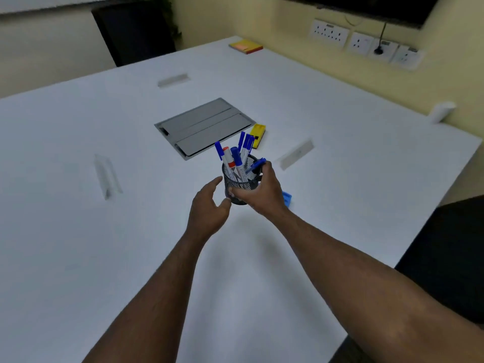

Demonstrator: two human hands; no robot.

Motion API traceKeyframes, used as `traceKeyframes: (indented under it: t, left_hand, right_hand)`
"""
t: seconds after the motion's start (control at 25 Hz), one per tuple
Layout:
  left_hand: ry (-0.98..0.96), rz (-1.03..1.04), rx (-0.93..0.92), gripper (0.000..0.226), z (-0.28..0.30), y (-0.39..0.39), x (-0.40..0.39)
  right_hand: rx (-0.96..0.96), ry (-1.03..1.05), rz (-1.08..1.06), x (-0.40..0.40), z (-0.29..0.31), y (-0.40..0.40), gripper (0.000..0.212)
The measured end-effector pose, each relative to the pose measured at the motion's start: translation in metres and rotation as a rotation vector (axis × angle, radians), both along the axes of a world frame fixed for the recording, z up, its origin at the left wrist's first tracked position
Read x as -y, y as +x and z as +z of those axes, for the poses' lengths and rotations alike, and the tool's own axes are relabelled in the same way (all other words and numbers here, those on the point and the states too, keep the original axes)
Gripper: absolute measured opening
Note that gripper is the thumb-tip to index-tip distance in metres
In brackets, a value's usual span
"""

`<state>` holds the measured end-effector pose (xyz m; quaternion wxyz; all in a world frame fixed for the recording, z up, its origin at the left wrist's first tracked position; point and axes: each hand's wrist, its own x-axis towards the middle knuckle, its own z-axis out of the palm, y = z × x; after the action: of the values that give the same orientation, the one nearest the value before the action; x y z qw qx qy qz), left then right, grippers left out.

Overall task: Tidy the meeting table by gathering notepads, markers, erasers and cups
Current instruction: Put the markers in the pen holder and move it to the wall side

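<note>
My right hand (258, 191) clamps the mesh cup (239, 183) of markers (237, 161) mid-counter (78, 142); my left hand (209, 205) hovers beside it, fingers apart. A yellow eraser (257, 134) lies just beyond, notepads (245, 46) at the far edge near the wall; wide white surface spreads left.

We are looking down on a wide white counter (78, 142) with a grey hatch (204, 125) sunk into its middle. A pale yellow wall (275, 19) is running along the counter's far right edge, carrying a row of white sockets (364, 44). A dark chair (133, 30) is standing beyond the far corner.
</note>
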<state>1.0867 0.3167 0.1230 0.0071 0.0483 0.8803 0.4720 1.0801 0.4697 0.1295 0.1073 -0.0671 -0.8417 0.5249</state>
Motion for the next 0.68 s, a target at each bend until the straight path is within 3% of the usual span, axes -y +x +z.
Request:
traceKeyframes:
  t: [0.2, 0.44, 0.68]
  left_hand:
    - [0.071, -0.241, -0.141, 0.065, 0.054, 0.035, -0.075]
    - [0.151, -0.396, -0.295, 0.084, 0.121, 0.093, -0.191]
    - [0.294, -0.484, -0.352, 0.075, 0.167, 0.195, -0.31]
  right_hand:
    - [-0.092, 0.018, -0.104, -0.076, 0.067, 0.058, 0.075]
    - [-0.149, 0.063, -0.205, -0.178, 0.149, 0.145, 0.076]
    - [-0.174, 0.142, -0.27, -0.295, 0.203, 0.255, 0.075]
